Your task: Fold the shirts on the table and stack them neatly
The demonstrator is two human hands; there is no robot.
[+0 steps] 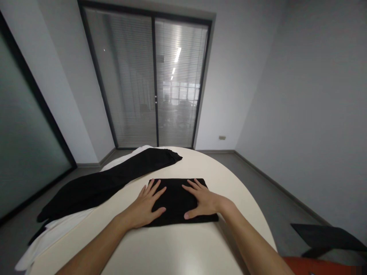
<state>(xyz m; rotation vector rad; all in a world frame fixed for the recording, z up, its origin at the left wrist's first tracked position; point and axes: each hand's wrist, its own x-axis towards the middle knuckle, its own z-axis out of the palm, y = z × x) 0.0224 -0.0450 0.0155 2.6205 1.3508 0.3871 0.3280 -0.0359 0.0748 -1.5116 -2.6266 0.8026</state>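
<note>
A piece of black cloth (176, 200), folded into a flat rectangle, lies on the white table (177, 252). Its kind of garment cannot be made out. On its left side rests my left hand (147, 204), palm down with the fingers spread. My right hand (202, 200) lies flat on the right side of the cloth, fingers apart and thumb pointing inward. Between the two hands the middle of the cloth shows. Neither hand grips anything.
Along the table's left edge lies a long black garment (106, 183) on top of white cloth (61, 229), which hangs over the rim. A black chair part (329, 236) and something red (315, 266) are at the lower right. Glass doors (155, 84) stand beyond.
</note>
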